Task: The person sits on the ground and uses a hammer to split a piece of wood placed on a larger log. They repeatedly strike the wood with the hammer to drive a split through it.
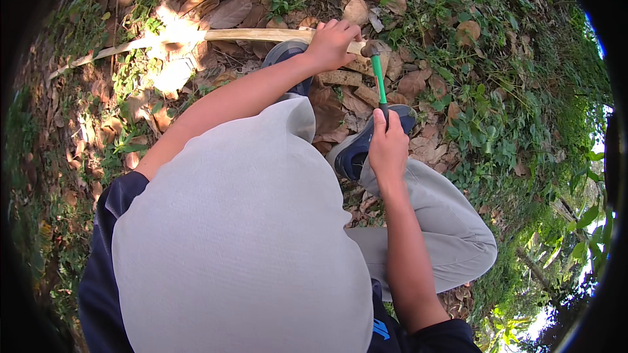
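Note:
My right hand (388, 146) is wrapped round the black grip of a hammer (379, 78) with a green shaft. The hammer's dark head meets, or hangs just over, the right end of a long pale strip of wood or split bamboo (242, 34); I cannot tell which. My left hand (333, 42) presses on that strip close to the hammer head, its fingers bent over the far edge. From there the strip runs far to the left, thinning out. Under its right end lie short light-brown wooden pieces (340, 78), partly covered by the strip and my hand.
Dry brown leaves (229, 13) and low green plants (484, 104) cover the ground. My dark blue shoes (358, 150) stand close to the work, the left one partly under the strip. My grey-clad knee (242, 209) fills the near middle. Trees (556, 255) rise at the right.

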{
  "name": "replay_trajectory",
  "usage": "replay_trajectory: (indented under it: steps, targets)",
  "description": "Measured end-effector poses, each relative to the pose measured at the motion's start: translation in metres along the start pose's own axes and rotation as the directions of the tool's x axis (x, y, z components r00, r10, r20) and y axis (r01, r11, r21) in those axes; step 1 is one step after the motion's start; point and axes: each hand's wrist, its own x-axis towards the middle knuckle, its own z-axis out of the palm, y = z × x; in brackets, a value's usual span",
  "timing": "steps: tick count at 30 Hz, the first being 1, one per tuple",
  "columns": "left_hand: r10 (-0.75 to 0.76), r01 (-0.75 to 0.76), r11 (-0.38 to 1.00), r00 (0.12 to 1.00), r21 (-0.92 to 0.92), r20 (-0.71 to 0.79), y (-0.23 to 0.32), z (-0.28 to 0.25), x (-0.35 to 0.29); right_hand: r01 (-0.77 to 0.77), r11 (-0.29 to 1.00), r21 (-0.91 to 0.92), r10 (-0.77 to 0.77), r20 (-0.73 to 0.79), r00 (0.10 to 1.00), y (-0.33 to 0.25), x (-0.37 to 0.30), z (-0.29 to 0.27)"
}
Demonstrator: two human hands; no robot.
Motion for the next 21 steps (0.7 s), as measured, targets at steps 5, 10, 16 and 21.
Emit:
replay_trajectory:
  steps: [5,10,16,21]
  targets:
    - [0.002,-0.002,1.000,1.000,-0.006,-0.015,-0.004,0.002,-0.004,0.266,0.939,0.218,-0.211,-0.245,0.946,-0.039,0.005,-0.033]
    - [0.011,-0.011,1.000,1.000,-0.011,-0.024,-0.001,0.002,0.000,0.263,0.954,0.144,-0.223,-0.244,0.944,-0.019,0.014,-0.014]
    - [0.012,-0.012,1.000,1.000,-0.021,-0.008,-0.003,0.001,-0.001,-0.050,0.993,-0.103,0.054,0.035,0.998,-0.014,0.009,-0.019]
    - [0.005,-0.005,1.000,1.000,-0.015,-0.012,-0.003,0.001,-0.004,0.186,0.973,0.137,-0.158,-0.197,0.968,-0.050,0.011,-0.052]
